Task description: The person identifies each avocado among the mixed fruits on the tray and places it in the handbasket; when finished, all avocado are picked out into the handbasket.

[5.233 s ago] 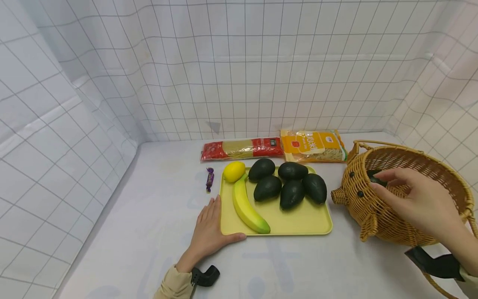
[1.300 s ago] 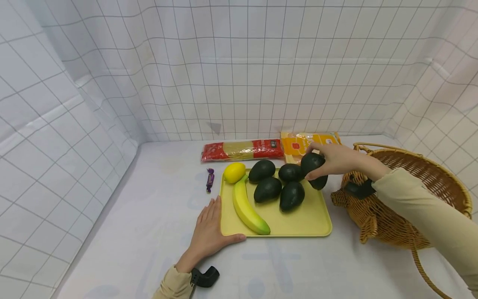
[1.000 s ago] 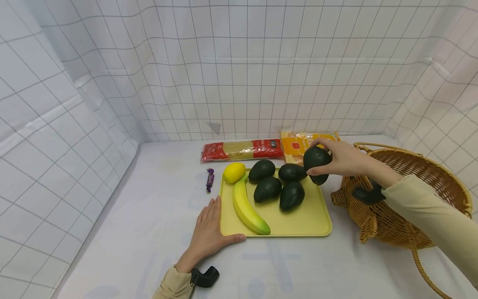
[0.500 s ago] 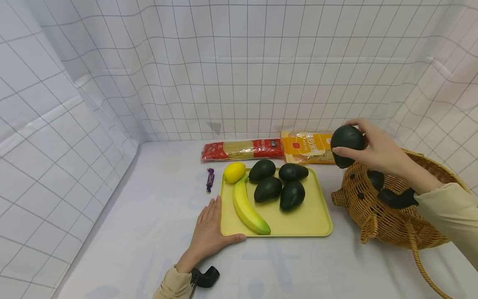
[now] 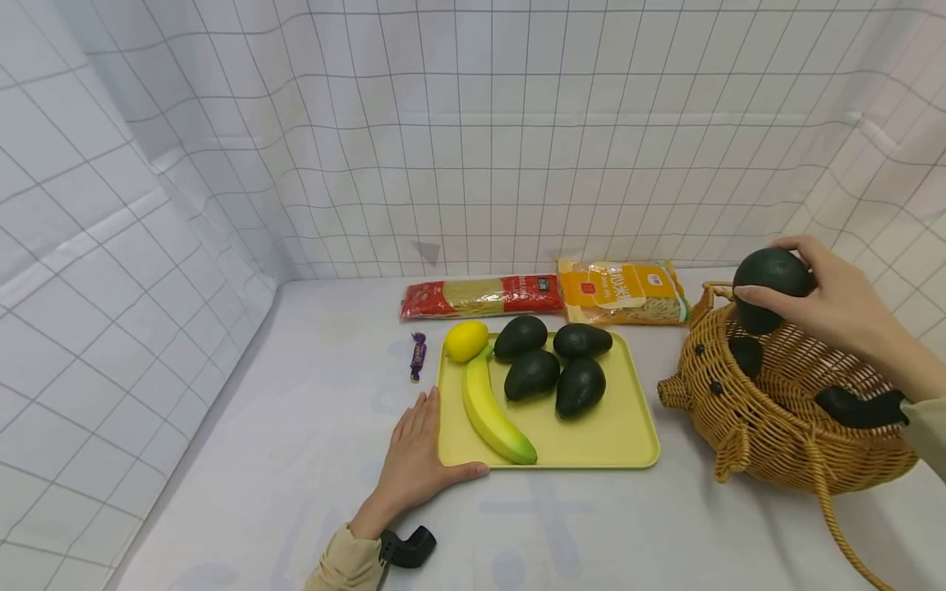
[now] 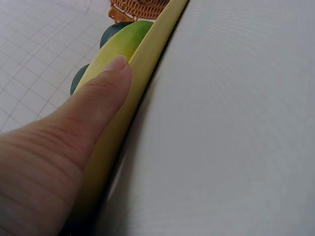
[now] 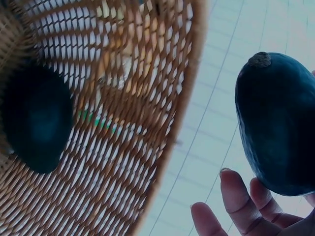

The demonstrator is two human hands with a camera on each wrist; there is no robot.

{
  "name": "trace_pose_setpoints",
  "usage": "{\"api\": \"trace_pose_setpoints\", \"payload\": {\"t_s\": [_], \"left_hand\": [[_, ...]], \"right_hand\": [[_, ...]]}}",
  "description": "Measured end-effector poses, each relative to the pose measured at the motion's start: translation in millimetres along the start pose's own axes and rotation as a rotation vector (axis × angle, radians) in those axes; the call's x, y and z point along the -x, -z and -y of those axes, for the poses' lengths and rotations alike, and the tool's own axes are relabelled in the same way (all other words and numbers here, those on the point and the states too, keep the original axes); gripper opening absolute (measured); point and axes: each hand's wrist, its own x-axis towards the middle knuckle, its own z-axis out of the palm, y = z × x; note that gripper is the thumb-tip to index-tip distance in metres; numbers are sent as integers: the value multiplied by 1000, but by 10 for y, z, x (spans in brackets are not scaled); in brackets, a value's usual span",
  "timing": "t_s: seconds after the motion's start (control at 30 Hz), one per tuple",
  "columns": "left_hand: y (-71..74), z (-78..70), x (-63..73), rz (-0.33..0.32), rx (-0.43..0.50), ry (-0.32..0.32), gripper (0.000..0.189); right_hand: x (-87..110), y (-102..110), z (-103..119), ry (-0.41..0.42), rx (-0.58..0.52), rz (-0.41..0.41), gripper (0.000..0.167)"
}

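Note:
A dark green avocado (image 5: 770, 283) is gripped between the thumb and fingers of my right hand (image 5: 842, 304), held up over the pig-shaped wicker basket (image 5: 727, 414). Inside the basket lies another avocado (image 5: 746, 355), also visible as a dark oval avocado (image 7: 38, 118) in the right wrist view. My left hand (image 5: 421, 451) lies flat at the near left corner of the yellow tray (image 5: 606, 443), fingers straight along its side. In the left wrist view the thumb (image 6: 101, 96) rests along the tray's rim. On the tray are a banana (image 5: 488, 410), a lemon (image 5: 466, 341) and several avocados (image 5: 532, 375).
Behind the tray lie a red noodle packet (image 5: 480, 296) and an orange food packet (image 5: 624, 291). A purple wrapped candy (image 5: 418, 357) is left of the tray. The basket's handle (image 5: 831, 517) hangs toward the front. A white gridded curtain (image 5: 488, 148) stands behind.
My right hand has left the basket, lifted the rightmost avocado off the tray and carried it right, over the basket. My left hand has stayed at the tray's corner.

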Motion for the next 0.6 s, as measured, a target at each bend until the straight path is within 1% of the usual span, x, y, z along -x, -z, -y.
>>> {"api": "trace_pose_setpoints", "payload": {"t_s": [0.17,0.33,0.47,0.6], "left_hand": [[0,-2,-2,11,2,9,131],[0,-7,-1,15,-1,11,131],[1,-10,-4,17,0,11,131],[-4,-3,-4,9,2,8,131]], "right_hand": [[28,48,-151,-32,29,0,69],[56,96,-291,-34,83,29,67],[68,128,-363,-32,121,73,67],[62,145,-407,-41,171,148,70]]}}
